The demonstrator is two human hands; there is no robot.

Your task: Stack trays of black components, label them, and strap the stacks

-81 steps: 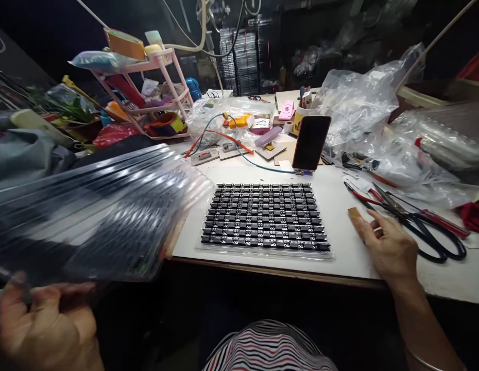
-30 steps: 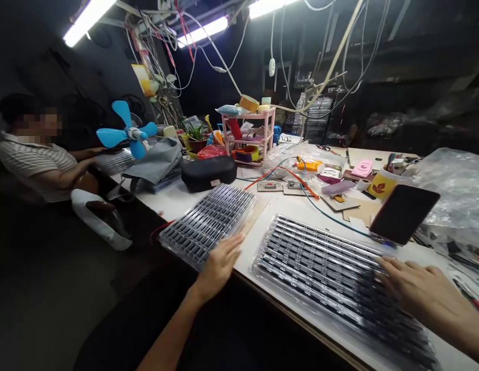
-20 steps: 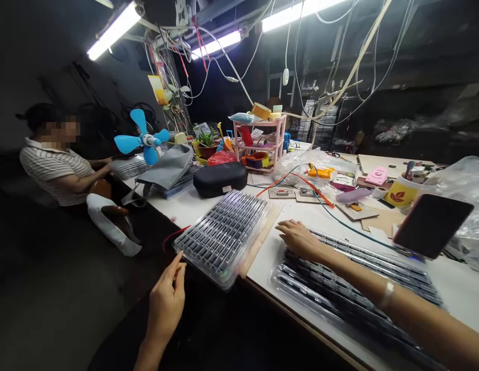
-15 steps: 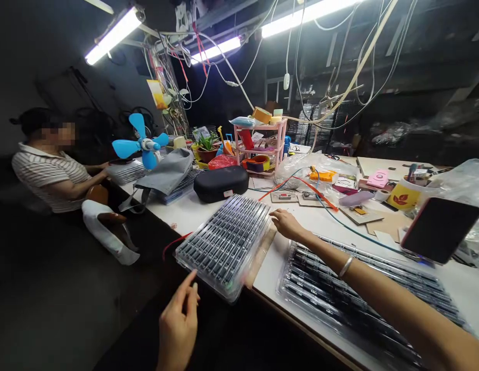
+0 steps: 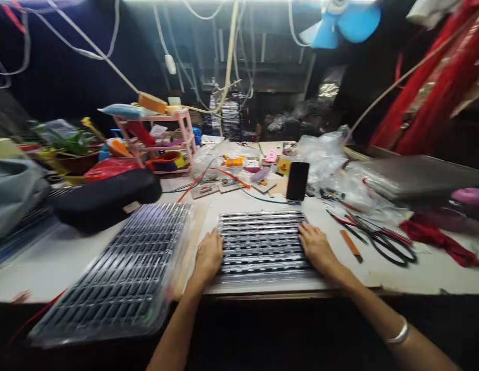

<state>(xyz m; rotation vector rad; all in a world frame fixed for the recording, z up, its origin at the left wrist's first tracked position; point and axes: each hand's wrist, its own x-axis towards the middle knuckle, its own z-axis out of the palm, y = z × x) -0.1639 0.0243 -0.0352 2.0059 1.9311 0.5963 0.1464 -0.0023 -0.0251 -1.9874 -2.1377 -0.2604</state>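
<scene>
A clear tray with rows of dark, slim pieces [image 5: 262, 245] lies flat on the white table before me. My left hand [image 5: 209, 252] touches its left edge, and my right hand [image 5: 315, 246] is at its right edge, fingers on the rim. Both hands seem to grip the tray's sides. To the left, slanting over the table's front edge, is a second filled tray [image 5: 123, 268], beside my left forearm and not touched by either hand.
A black case [image 5: 108, 198] and a pink shelf [image 5: 187, 139] stand at the left. Behind the tray is an upright phone [image 5: 297, 181]. Scissors [image 5: 382, 239], an orange-handled blade [image 5: 351, 246] and red cloth [image 5: 440, 238] lie at the right.
The view has swung right. My left hand has moved from near the left tray to the other tray's left side; my right hand has gone from beside the left tray to that tray's right side.
</scene>
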